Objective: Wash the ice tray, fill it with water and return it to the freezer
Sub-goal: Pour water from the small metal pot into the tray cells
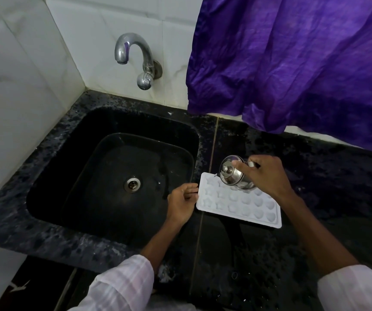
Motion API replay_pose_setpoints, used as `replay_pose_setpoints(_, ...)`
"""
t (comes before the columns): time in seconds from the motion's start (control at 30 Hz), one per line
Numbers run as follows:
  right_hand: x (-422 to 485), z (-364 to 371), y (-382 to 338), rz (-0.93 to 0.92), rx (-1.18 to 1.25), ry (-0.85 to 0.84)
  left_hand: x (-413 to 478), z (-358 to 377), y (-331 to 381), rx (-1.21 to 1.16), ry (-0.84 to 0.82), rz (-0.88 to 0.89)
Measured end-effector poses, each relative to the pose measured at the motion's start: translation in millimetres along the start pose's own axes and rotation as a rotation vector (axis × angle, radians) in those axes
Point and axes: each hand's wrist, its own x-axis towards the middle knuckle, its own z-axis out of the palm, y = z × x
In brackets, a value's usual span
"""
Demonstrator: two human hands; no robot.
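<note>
The right hand (268, 173) grips a tilted steel jug (234, 172) over the ice tray's (243, 203) far-left corner; the left hand's fingers (190, 189), seemingly open, touch its short left edge.

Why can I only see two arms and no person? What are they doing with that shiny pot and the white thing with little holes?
The camera sits on the person's head and looks down, so you see only their own arms, just as they do. There is one picture, taken from up there.

The white thing is an ice tray with star and round cups. It lies on a dark, wet stone counter, just right of a black sink. The left hand steadies the tray's edge. The right hand holds a small steel jug with a lid, tipped over the tray's far corner, probably to pour water in, though no stream shows. A tap on the white wall is not running. A purple cloth hangs at the right.
</note>
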Motion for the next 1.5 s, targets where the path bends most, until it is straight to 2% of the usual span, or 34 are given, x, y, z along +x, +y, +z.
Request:
replay_pose_setpoints(0.43, -8, -4, 7, 0.042, 0.071, -0.004, 2, 0, -3, 0.029, 0.026, -0.025)
replay_pose_setpoints(1.17, -37, -2, 6, 0.028, 0.055, -0.014, -1, 4, -6, -0.023, 0.028, -0.042)
replay_pose_setpoints(1.5, -47, -3, 3, 0.039, 0.083, -0.025, 0, 5, -5, -0.104, 0.001, -0.120)
